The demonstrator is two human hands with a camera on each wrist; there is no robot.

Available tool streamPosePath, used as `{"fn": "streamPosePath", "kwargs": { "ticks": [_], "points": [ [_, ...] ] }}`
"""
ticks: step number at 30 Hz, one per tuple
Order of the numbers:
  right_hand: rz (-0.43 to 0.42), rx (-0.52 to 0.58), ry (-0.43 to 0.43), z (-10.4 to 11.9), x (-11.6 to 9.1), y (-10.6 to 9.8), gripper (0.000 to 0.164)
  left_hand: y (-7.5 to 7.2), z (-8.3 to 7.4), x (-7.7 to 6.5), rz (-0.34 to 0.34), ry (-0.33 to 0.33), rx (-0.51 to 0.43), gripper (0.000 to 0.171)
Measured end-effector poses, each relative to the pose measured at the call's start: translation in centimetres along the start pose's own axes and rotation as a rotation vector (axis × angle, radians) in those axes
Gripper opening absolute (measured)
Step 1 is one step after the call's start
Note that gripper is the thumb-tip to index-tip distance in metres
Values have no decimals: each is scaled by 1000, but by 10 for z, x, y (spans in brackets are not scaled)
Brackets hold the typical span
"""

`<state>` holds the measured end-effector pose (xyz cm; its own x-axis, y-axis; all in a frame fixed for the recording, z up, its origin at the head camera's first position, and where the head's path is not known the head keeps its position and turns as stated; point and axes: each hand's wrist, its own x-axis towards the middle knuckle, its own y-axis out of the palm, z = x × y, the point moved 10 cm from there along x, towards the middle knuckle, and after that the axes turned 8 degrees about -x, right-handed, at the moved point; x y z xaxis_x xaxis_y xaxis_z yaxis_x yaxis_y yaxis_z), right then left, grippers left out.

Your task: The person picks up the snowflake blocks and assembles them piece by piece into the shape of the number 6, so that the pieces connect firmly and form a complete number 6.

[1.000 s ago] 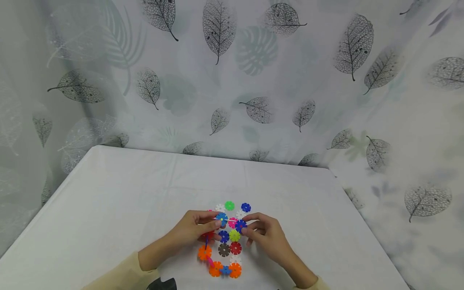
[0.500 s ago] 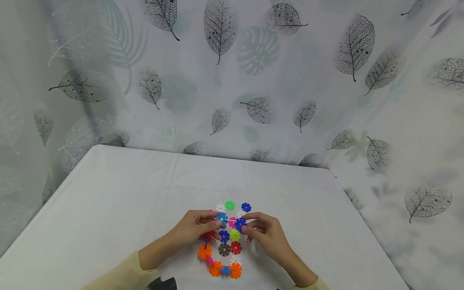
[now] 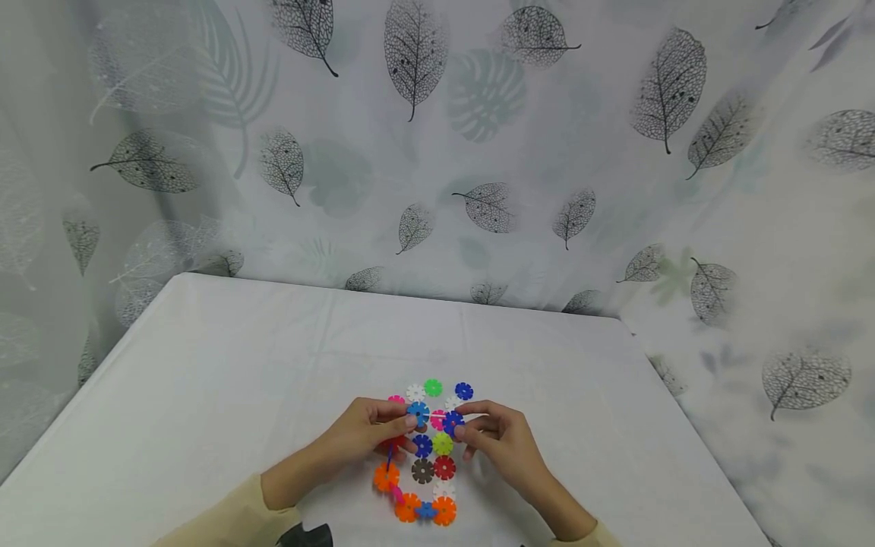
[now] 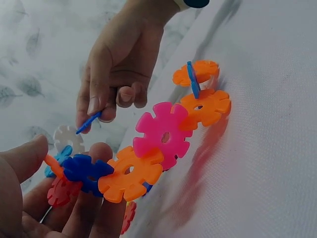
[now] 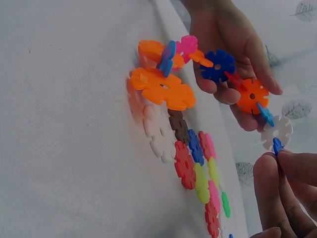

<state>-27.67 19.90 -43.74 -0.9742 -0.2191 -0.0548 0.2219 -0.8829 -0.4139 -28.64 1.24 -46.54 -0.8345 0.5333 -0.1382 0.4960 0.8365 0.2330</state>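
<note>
A chain of flower-shaped plastic discs hangs from my left hand [image 3: 355, 431], which holds it near its light blue disc [image 3: 418, 414] with thumb and fingers. Dark blue, pink and orange discs [image 4: 130, 174] follow down the chain, and its orange end [image 3: 443, 510] reaches low over the table. A white disc [image 5: 278, 131] stands edge-on beyond the light blue one. My right hand [image 3: 504, 444] pinches a dark blue disc [image 3: 454, 423] between thumb and index finger. That disc meets the white disc's rim; how deep it sits in the slot I cannot tell.
Loose discs lie on the white-covered table [image 3: 239, 365] under and behind the hands, among them a green disc [image 3: 433, 388], a yellow disc [image 3: 443, 444], a brown disc [image 3: 422, 471] and a red disc [image 3: 444, 467]. Behind the table hangs a leaf-print curtain [image 3: 478, 152].
Both hands keep nearly the same place and hold. The light blue and dark blue discs have shifted only very slightly.
</note>
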Motion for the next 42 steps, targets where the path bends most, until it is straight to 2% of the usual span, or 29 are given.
{"fn": "streamPosePath", "kwargs": {
  "ticks": [4,11,27,33,37,42],
  "points": [
    [-9,-9,2,-1,0,0,33,0,1,0,1,-4,3,45],
    [-29,-53,-43,1,1,-2,30,1,2,0,7,-11,-2,43],
    [-1,-92,-58,3,7,1,29,8,2,2,58,17,32,33],
    [17,-111,-43,2,7,2,27,6,1,1,37,8,66,30],
    [44,-73,-30,1,8,7,31,1,3,1,2,-19,68,30],
    [64,-2,3,0,8,14,30,4,4,4,19,-58,33,35]
  ]
}}
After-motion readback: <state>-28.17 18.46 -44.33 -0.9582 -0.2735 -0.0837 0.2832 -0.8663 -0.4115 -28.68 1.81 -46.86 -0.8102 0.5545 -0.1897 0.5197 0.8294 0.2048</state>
